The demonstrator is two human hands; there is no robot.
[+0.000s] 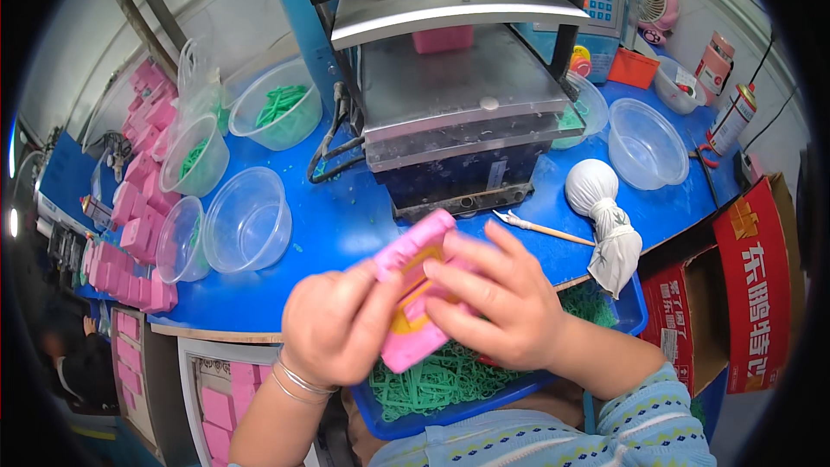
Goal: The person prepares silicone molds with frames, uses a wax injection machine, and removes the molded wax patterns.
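Note:
A pink block-like mould (405, 348) with a yellow inner part is held tilted above a blue tray (380, 415) full of green strips. My left hand (341, 324) grips its left side, thumb along the near face. My right hand (497, 303) is on its right side, fingers bent over the yellow part and partly blurred. Just behind stands a metal press (454, 95) with a pink block (443, 39) inside. A white cloth pouch (605, 225) and a wooden-handled tool (553, 232) lie to the right of my hands.
Pink blocks (138, 242) are piled along the left of the blue table (328, 225), beside several clear tubs (246, 225). At right are another tub (648, 147), a spray can (731, 121), a fan (648, 4) and red cardboard boxes (752, 285). Another person (73, 367) is at far left.

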